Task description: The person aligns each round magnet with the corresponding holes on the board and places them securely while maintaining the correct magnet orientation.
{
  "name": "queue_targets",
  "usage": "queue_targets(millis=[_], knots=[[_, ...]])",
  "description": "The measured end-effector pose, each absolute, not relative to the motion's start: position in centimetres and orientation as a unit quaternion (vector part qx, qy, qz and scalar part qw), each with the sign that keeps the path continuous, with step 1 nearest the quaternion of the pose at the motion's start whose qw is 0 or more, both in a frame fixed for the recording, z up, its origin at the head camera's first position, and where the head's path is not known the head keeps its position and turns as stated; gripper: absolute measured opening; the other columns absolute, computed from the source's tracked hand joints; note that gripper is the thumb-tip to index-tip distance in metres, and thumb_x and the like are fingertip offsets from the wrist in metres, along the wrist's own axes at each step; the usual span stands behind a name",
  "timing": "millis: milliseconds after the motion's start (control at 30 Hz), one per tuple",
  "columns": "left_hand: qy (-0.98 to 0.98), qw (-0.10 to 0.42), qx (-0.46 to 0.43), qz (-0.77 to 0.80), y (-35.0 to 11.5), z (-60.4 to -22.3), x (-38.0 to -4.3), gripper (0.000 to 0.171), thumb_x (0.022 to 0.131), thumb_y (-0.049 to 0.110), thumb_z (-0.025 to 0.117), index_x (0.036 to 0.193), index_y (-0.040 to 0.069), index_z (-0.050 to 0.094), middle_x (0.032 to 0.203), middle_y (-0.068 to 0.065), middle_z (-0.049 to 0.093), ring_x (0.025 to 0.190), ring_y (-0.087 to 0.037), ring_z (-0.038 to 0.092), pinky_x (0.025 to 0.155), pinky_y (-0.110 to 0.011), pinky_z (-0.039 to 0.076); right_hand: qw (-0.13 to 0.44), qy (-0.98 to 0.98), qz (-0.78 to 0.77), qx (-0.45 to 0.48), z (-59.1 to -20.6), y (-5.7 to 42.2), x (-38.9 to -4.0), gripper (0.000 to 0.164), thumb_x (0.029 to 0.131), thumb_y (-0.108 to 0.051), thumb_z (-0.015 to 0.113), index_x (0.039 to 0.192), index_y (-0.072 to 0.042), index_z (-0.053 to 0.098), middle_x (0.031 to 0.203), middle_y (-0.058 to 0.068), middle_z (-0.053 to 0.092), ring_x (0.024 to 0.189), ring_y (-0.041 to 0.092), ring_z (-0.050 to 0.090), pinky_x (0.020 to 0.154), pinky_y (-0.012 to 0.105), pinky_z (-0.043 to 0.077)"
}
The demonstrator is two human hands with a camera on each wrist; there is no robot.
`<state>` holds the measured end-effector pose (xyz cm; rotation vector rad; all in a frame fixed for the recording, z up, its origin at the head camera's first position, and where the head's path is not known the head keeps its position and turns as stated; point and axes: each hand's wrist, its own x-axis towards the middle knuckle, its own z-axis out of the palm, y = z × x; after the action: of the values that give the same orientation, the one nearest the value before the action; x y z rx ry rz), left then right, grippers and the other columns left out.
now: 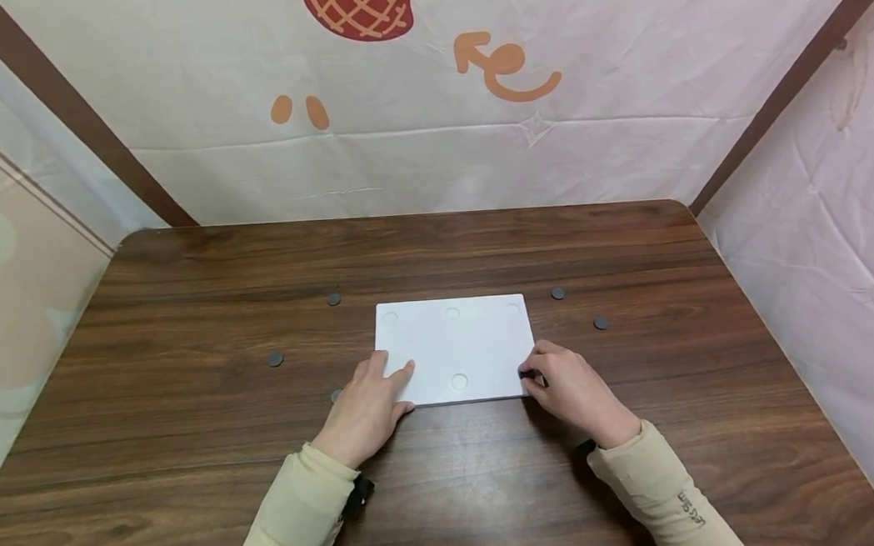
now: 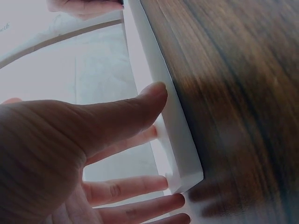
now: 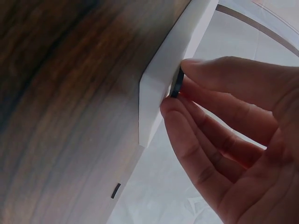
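Note:
A white rectangular board point(image 1: 456, 343) with shallow round recesses lies flat on the table. My right hand point(image 1: 573, 388) is at its near right corner. Thumb and fingers there pinch a small dark disc point(image 3: 177, 83), held close against the board's top face. At the near left corner, my left hand point(image 1: 362, 407) rests on the board with its fingers spread and nearly straight. In the left wrist view, the thumb point(image 2: 152, 98) lies along the near edge. One round recess point(image 1: 459, 381) shows near the front middle; others line the far side.
Several dark discs lie around the board on the wooden table point(image 1: 458, 489). At left are a far disc point(image 1: 333, 298), an outer disc point(image 1: 275, 360) and one partly behind my left hand. Right of the board sit two discs, one farther point(image 1: 558, 293), one nearer point(image 1: 601, 323).

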<state>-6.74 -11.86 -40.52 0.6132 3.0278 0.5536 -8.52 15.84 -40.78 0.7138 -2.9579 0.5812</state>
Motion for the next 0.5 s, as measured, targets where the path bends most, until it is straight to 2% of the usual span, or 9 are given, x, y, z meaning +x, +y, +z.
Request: queue_targets(millis=[167, 400, 500], knots=[[0.965, 0.002, 0.197, 0.174, -11.78, -40.64, -6.74, 0.045, 0.083, 0.016, 0.074, 0.125, 0.002, 0.063, 0.125, -0.031, 0.049, 0.113, -0.047, 0.053, 0.082, -0.051, 0.053, 0.023, -0.953, 0.194, 0.232, -40.83, 15.96, -8.47, 0.008, 0.079, -0.001, 0.074, 0.087, -0.002, 0.075, 0.084, 0.004, 0.063, 0.072, 0.013, 0.062, 0.062, 0.025, 0.051], [0.964, -0.003, 0.202, 0.171, -11.9, -40.69, -6.8, 0.046, 0.083, 0.016, 0.075, 0.125, 0.002, 0.063, 0.124, -0.032, 0.05, 0.112, -0.047, 0.054, 0.081, -0.049, 0.053, 0.029, -0.951, 0.206, 0.229, -40.9, 15.9, -8.61, 0.006, 0.078, 0.002, 0.074, 0.077, -0.004, 0.074, 0.078, 0.001, 0.061, 0.068, 0.011, 0.06, 0.06, 0.024, 0.05], [0.964, 0.0, 0.201, 0.173, -11.95, -40.64, -6.81, 0.046, 0.083, 0.016, 0.075, 0.125, 0.002, 0.063, 0.125, -0.032, 0.049, 0.113, -0.048, 0.053, 0.081, -0.05, 0.053, 0.028, -0.951, 0.212, 0.226, -40.93, 15.85, -8.72, 0.006, 0.078, 0.003, 0.074, 0.077, -0.003, 0.074, 0.078, 0.001, 0.062, 0.069, 0.011, 0.061, 0.061, 0.024, 0.051]])
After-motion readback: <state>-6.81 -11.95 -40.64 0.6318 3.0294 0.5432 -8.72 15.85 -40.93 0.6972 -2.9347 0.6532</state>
